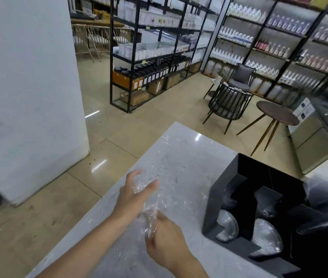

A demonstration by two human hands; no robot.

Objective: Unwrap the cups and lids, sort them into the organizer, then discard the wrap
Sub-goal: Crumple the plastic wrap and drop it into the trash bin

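A sheet of clear plastic wrap (159,169) stretches up over the marble counter (189,141), crumpled at its lower end between my hands. My left hand (133,195) touches it with fingers spread. My right hand (165,235) pinches the bunched lower part. To the right stands the black organizer (219,197), with two stacks of clear lids (227,225) lying in its front slots.
The counter's left edge drops to a tiled floor beside a white pillar (28,97). Beyond the counter are a round table (277,113), chairs (227,105) and black shelving (149,57) full of bottles. More clear plastic (323,195) lies at the right edge behind the organizer.
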